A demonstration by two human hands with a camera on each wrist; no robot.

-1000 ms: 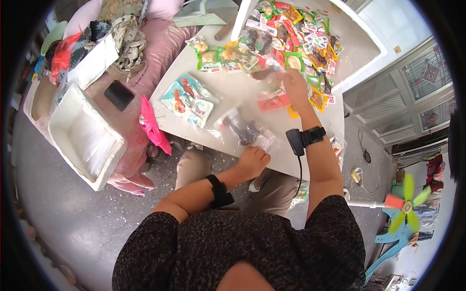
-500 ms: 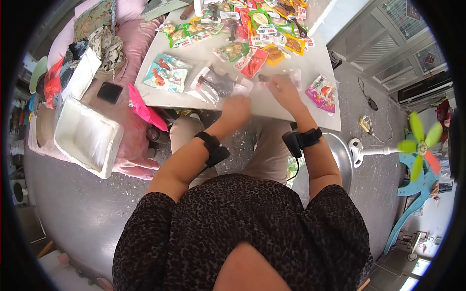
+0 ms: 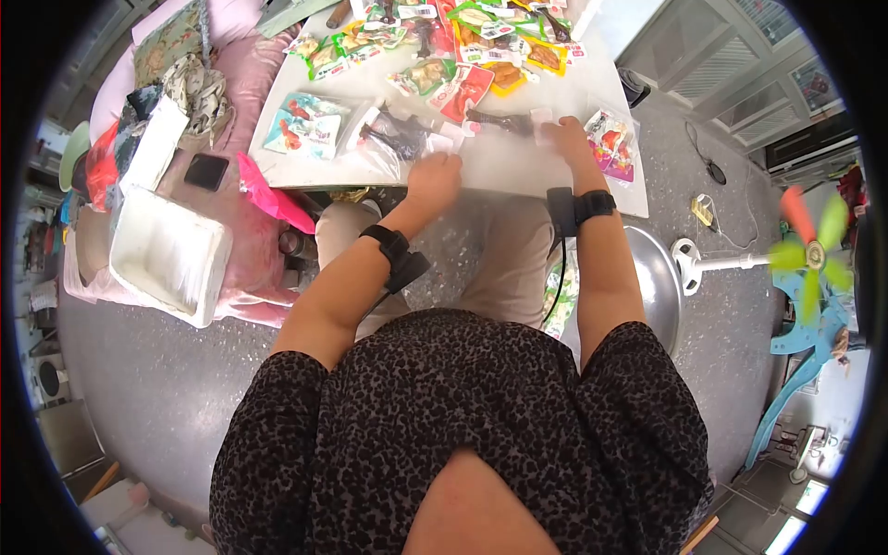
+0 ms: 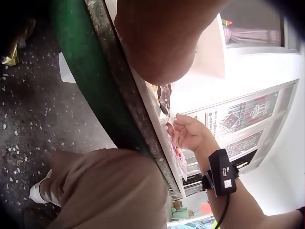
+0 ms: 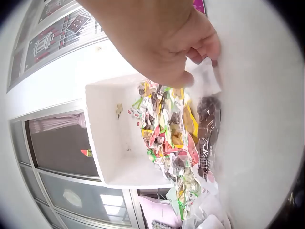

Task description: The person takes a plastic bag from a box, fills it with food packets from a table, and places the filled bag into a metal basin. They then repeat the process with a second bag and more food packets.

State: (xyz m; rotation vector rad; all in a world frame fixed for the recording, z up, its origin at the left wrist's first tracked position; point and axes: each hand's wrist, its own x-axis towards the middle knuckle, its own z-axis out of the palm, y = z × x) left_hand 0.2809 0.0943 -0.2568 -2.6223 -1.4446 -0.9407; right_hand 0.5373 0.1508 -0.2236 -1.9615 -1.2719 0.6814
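Note:
In the head view my right hand (image 3: 569, 139) pinches the clear end of a flat pack of dark meat (image 3: 504, 120) close over the table. The right wrist view shows my thumb and fingers at the transparent film (image 5: 205, 78) of that pack. My left hand (image 3: 435, 180) is near the table's front edge, fingers curled, right at the lower right side of a clear plastic bag (image 3: 398, 139) with dark packs inside. I cannot tell whether it grips the bag; in the left wrist view its fingers are hidden. Beside the bag lies a blue-white pouch (image 3: 305, 125).
Several colourful snack packs (image 3: 430, 74) are spread across the far part of the table (image 3: 504, 171). A white foam box (image 5: 116, 138) holds more packs behind them. A pink pouch (image 3: 610, 143) lies at the right. A metal basin (image 3: 652, 277) stands below the table's right side.
The right hand reached into the pile, came back to the near table with a dark pack, then moved slightly right. The left hand stayed by the bag, shifting a little left. The head view shifted.

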